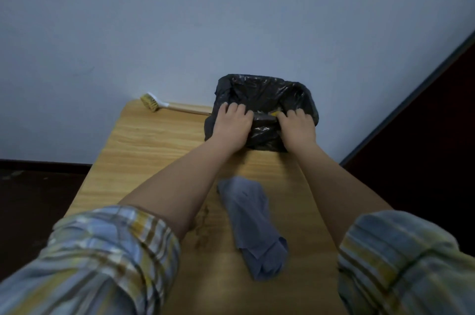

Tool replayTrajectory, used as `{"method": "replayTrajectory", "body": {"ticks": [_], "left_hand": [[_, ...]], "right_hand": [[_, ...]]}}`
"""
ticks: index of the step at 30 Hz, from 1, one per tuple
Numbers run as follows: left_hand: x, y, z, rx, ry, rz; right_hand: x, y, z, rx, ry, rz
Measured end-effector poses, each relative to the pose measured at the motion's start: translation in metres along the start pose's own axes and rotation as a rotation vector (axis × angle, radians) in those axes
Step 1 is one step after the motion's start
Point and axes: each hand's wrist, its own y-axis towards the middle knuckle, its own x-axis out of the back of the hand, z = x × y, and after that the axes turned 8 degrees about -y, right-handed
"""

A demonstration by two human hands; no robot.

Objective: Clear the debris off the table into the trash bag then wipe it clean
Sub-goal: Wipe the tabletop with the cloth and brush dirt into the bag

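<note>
Both of my hands are on the black trash bag [264, 99] at the far end of the wooden table [144, 150]. My left hand [231, 123] and right hand [297, 126] pinch its thin, floppy near rim. I think the soft grey cloth [253, 224], nearer me than the bag, will bunch easily. A brush [154, 103] lies left of the bag.

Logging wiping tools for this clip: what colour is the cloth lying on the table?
Blue-grey, plain; the cloth lies crumpled on the wooden table, seen in the head view.
</note>
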Motion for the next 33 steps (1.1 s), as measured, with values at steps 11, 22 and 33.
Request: {"method": "replayTrajectory", "body": {"ticks": [11, 22, 33], "left_hand": [[0.017, -0.004, 0.006, 0.078, 0.006, 0.031], [0.120, -0.090, 0.007, -0.006, 0.011, -0.220], [0.218, -0.233, 0.015, -0.101, 0.089, -0.375]], "right_hand": [[0.028, -0.010, 0.005, 0.086, 0.007, -0.101], [0.138, -0.098, 0.008, 0.132, 0.128, -0.349], [0.236, -0.217, 0.049, 0.203, 0.247, -0.557]]}}
